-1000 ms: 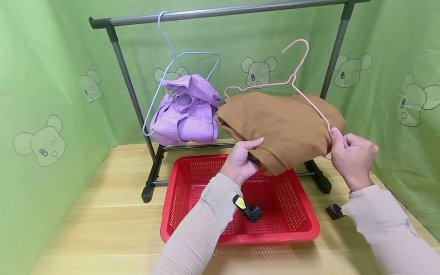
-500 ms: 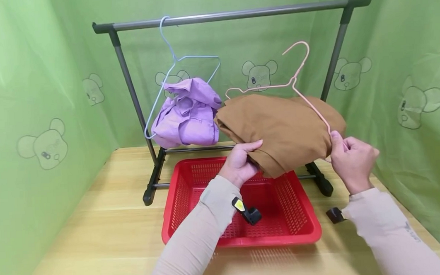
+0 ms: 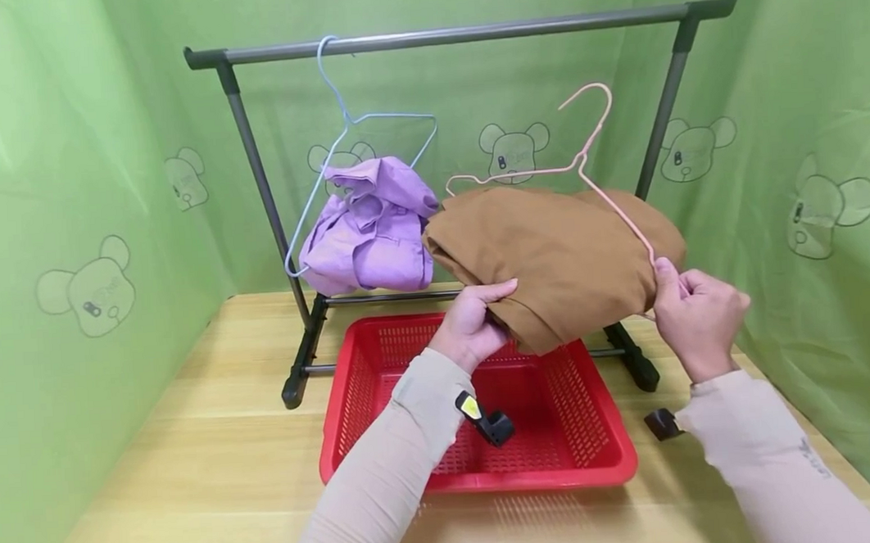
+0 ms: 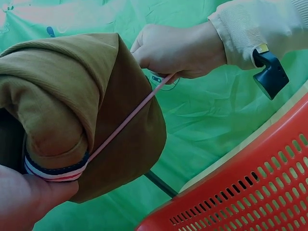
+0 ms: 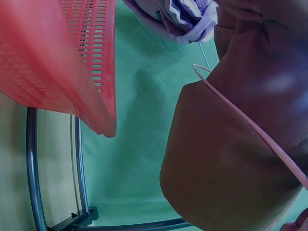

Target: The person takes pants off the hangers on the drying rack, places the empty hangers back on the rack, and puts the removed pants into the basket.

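A folded brown garment (image 3: 545, 257) hangs bunched over a pink clothes hanger (image 3: 582, 159), in the air above a red basket. My left hand (image 3: 475, 323) pinches the garment's lower left edge, thumb on top. In the left wrist view, a striped trim (image 4: 57, 171) shows on the garment beside that hand's fingers. My right hand (image 3: 703, 311) is curled round the hanger's right corner, at the cloth's right end. The hanger's hook stands free, below the rail. Its lower bar is mostly hidden by cloth in the head view; the left wrist view shows a length of it.
A metal clothes rack (image 3: 467, 34) stands behind the hands. A blue hanger (image 3: 346, 116) with a purple garment (image 3: 374, 234) hangs at its left. The red basket (image 3: 483, 482) sits on the wooden table (image 3: 216, 455). Green cloth (image 3: 106, 198) encloses the sides and back.
The head view has tilted slightly, so the rack and basket sit a little lower in it. Both hands keep their holds on the brown garment and pink hanger, almost still.
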### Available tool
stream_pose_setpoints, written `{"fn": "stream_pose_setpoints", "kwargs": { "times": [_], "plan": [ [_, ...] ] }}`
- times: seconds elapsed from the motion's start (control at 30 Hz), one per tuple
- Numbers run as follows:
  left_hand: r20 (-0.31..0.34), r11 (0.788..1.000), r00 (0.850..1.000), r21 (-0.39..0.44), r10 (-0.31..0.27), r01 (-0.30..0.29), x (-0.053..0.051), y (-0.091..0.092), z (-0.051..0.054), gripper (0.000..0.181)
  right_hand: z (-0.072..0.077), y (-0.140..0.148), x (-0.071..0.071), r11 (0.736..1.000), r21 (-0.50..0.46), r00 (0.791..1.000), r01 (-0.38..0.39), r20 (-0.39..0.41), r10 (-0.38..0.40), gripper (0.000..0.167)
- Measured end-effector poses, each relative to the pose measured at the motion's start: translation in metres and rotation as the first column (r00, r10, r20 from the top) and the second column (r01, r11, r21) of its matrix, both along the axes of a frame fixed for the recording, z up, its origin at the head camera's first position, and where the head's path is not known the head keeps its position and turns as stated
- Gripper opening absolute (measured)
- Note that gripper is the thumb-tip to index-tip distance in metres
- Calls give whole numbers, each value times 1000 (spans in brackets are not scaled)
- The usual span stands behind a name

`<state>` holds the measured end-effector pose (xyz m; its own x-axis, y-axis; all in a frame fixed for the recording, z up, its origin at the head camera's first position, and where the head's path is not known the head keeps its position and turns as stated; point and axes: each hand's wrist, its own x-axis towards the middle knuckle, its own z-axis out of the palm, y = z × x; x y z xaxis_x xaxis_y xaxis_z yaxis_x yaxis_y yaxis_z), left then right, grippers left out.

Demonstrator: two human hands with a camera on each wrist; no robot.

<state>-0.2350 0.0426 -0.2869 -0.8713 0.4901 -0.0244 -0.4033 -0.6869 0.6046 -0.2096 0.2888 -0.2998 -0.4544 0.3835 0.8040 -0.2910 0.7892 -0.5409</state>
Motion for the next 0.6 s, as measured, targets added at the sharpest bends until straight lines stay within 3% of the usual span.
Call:
{"fn": "stream_pose_setpoints", "kwargs": {
  "times": [0.33,0.6],
  "plan": [
    [7,1000,1000,-13,-14,14,0,-2,-1,18,-7,2,-3,999,-1,999,48,21,-48,54],
    [-15,1000,1000,-24,-14,13,0,-4,-4,19,-11,5,-5,999,-12,999,45,20,-44,54]
  ]
}}
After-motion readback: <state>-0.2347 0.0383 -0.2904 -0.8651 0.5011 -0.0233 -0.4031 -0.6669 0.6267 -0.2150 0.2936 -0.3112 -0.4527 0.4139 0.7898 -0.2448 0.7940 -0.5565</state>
